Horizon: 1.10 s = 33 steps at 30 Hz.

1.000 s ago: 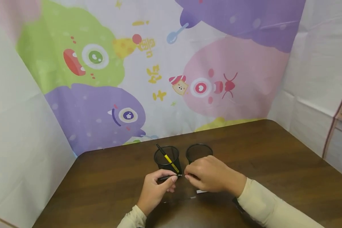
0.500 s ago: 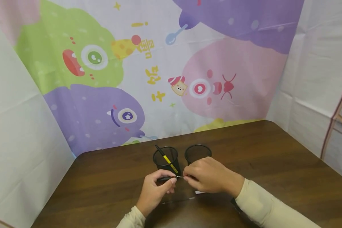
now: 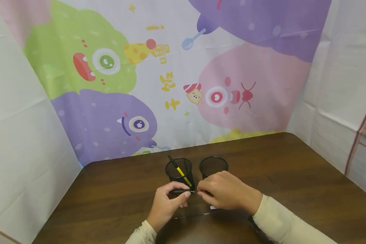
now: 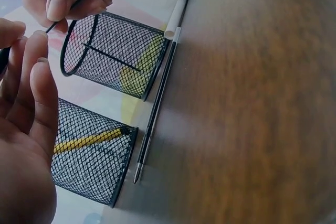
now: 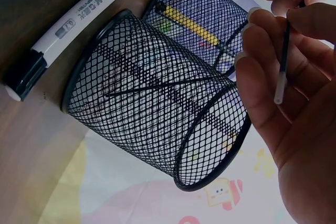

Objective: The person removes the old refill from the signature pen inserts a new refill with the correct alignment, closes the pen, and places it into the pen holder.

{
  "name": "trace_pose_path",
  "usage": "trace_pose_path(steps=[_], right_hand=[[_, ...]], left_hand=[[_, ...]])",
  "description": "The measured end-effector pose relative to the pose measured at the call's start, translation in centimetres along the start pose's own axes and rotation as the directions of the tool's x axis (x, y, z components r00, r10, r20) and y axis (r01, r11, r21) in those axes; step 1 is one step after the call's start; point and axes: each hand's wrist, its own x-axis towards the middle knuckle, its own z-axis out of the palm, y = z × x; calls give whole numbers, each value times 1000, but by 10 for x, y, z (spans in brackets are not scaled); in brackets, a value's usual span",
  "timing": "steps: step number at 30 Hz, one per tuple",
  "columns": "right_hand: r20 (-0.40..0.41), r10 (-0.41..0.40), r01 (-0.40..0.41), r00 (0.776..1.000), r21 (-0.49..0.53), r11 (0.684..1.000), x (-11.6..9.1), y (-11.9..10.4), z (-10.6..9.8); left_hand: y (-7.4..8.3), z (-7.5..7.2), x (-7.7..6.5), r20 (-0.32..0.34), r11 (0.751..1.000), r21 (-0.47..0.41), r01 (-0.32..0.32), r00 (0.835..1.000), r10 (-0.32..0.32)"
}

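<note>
- Pen refill [image 5: 285, 65], slim and dark with a pale end: held above the table [image 3: 268, 162], pinched between thumb and forefinger of the right hand [image 3: 224, 190], probably for fine control.
- Black barrel [image 3: 179, 191]: gripped by the left hand [image 3: 169, 203], in line with the refill, presumably to steady it (whether the two touch, one cannot tell).
- Second refill [image 4: 156, 108]: lying on the table, metal tip pointing away from the white barrel [image 5: 89, 17], perhaps laid out to be within reach.
- White barrel: black end piece; printed "M&G" with Chinese characters, smaller print unclear, and a boxed mark that may read 0.7.
- Left mesh cup [image 4: 97, 172]: holds a yellow marker [image 3: 180, 171], leaning because the mouth is wide; its lettering is too small to read.
- Right mesh cup [image 5: 134, 111]: upright beside its twin, no label seen.
- Wall cloth [image 3: 178, 137]: yellow characters and an exclamation mark, turned sideways (cartoon monsters likewise).
</note>
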Motion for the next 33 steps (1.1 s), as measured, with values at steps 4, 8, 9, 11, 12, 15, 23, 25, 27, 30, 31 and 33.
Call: trace_pose_path(steps=[4, 8, 9, 11, 12, 15, 23, 25, 27, 30, 31, 33], right_hand=[[10, 6, -7, 1000, 13, 1000, 0, -2, 1], [18, 11, -11, 1000, 19, 1000, -1, -2, 3], [19, 11, -11, 1000, 19, 1000, -2, -2, 4], [18, 10, -11, 1000, 18, 1000, -3, -2, 4], [18, 9, -9, 1000, 17, 1000, -3, -2, 5], [8, 6, -6, 1000, 6, 1000, -2, -2, 5], [2, 5, -5, 1000, 0, 1000, 0, -2, 3], [1, 2, -2, 1000, 1, 1000, -1, -2, 4], [-9, -6, 6, 1000, -2, 1000, -1, -2, 4], [-28, -21, 20, 999, -12, 1000, 0, -2, 4], [-31, -25, 25, 999, -15, 1000, 0, -2, 4], [-34, -33, 32, 999, -18, 999, 1, -2, 4]], left_hand=[[0, -1, 0, 5, 1000, 18, 3, 1000, -4], [-1, -1, -2, 18, 999, 36, 0, 1000, -1], [-1, 0, -2, 19, 999, 38, 0, 1000, -1], [-1, 0, -3, 20, 999, 43, 1, 1000, -2], [-1, 0, -4, 21, 999, 45, 3, 1000, -4], [0, 0, -3, 16, 999, 47, 8, 1000, -8], [0, -1, 0, 23, 997, 64, 42, 999, -43], [-1, -1, 0, 29, 996, 70, 49, 998, -51], [-2, 0, 0, 33, 996, 74, 49, 998, -52], [-2, -1, 1, 35, 996, 82, 42, 998, -45], [-2, -1, 1, 35, 996, 82, 39, 999, -42], [-2, -1, 1, 36, 996, 81, 35, 999, -38]])
